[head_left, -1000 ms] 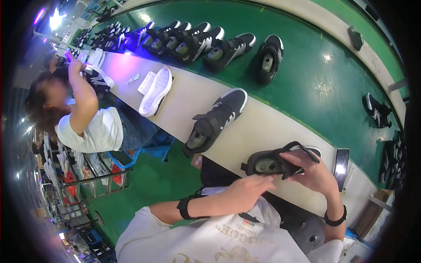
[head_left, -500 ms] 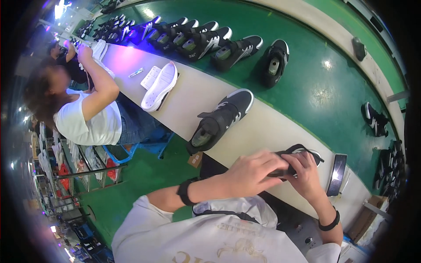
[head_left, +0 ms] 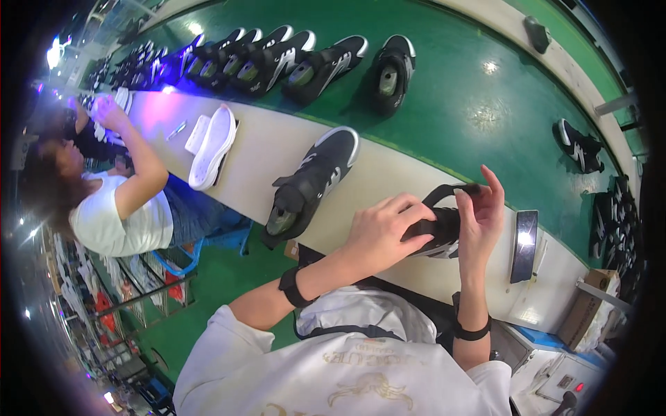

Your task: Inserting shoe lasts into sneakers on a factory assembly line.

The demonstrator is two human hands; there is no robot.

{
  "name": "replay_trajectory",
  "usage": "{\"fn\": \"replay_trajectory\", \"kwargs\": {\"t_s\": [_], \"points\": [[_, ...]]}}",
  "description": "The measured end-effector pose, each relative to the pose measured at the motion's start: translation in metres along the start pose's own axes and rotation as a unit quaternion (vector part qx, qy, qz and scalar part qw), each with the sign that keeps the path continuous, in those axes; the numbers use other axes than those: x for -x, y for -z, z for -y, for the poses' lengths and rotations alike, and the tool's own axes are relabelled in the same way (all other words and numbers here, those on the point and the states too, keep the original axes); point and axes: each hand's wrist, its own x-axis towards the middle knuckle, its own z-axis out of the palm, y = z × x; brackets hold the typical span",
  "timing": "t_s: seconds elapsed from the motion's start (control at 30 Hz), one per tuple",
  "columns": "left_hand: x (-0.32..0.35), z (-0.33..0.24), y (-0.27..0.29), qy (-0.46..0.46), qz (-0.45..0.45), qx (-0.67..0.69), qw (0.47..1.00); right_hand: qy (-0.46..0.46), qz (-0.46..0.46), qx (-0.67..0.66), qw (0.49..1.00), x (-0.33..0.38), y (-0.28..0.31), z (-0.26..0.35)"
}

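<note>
A black shoe point(head_left: 445, 227) with a pale sole edge lies on the pale bench in front of me, partly covered by my hands. My left hand point(head_left: 388, 229) is closed on its near left part, thumb and fingers on the dark upper. From the shoe's far side a black strap point(head_left: 441, 192) loops up. My right hand point(head_left: 481, 218) pinches the strap's end by the thumb, with the index finger pointing up. Another black shoe point(head_left: 313, 182) with white markings and a shoe last inside stands to the left, apart from my hands.
A white sole point(head_left: 214, 149) lies farther left on the bench point(head_left: 270, 118). Beyond the bench, several black shoes point(head_left: 336, 66) stand in a row on a green surface. A dark flat panel point(head_left: 524, 246) sits at right, near a cardboard box point(head_left: 588, 308). A seated co-worker point(head_left: 132, 201) is at left.
My right hand has risen off the shoe's upper, and the strap now stands up as a loop. My left hand stays on the shoe. The whole view has shifted.
</note>
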Motion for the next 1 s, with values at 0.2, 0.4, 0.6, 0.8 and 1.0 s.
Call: {"fn": "replay_trajectory", "kwargs": {"t_s": [0.2, 0.4, 0.6, 0.8, 1.0], "points": [[-0.012, 0.011, -0.009, 0.053, -0.009, 0.028, 0.998, -0.035, 0.080, -0.030, 0.996, 0.007, -0.003, 0.011], [-0.017, 0.034, -0.040, 0.141, 0.058, 0.087, 0.984, 0.092, 0.097, 0.109, 0.985, 0.020, -0.004, -0.006], [-0.016, 0.062, -0.049, 0.182, 0.093, 0.215, 0.955, 0.237, 0.185, 0.178, 0.937, 0.014, 0.005, -0.013], [0.000, 0.028, -0.037, 0.257, 0.008, 0.216, 0.942, 0.207, 0.296, 0.292, 0.886, 0.059, 0.053, 0.014], [0.047, 0.016, 0.093, 0.036, -0.104, -0.230, 0.967, -0.079, 0.163, 0.178, 0.967, 0.113, 0.061, 0.014]]}}
